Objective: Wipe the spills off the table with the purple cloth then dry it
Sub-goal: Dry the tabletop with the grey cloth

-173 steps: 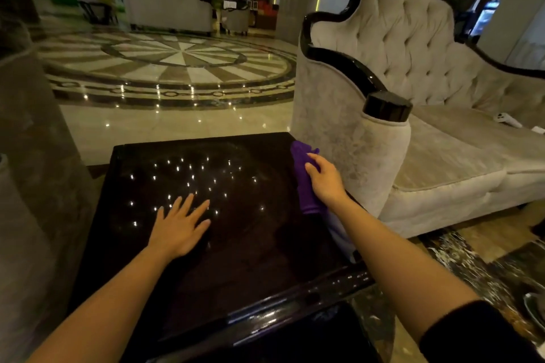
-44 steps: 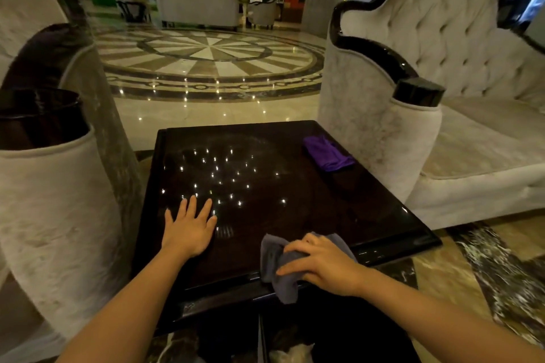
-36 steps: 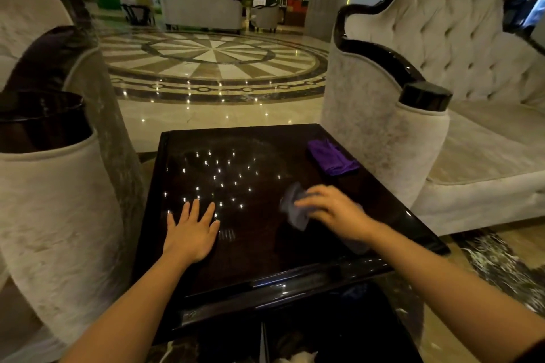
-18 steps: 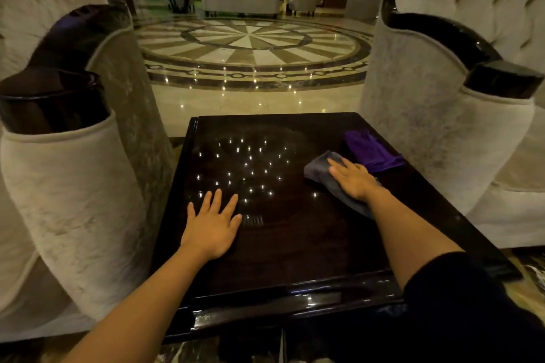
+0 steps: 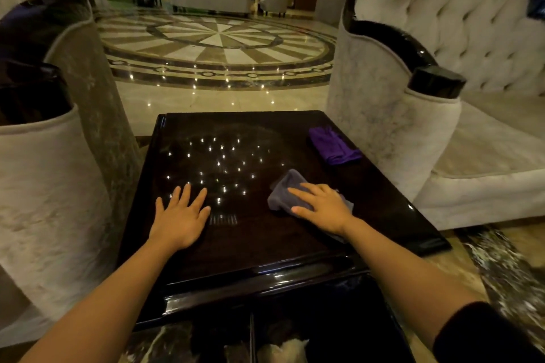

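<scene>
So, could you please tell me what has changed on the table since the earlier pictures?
The right hand let go of the purple cloth, left at the far right edge, took a grey cloth and now rubs it across the table. The left hand stayed flat.

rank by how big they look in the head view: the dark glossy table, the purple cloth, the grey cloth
1. Dark glossy table, by far the largest.
2 and 3. Purple cloth and grey cloth look alike; the right hand hides part of the grey one, so no ranking.

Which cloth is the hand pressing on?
The grey cloth, under the right hand. The purple cloth lies untouched by the table's far right edge.
</scene>
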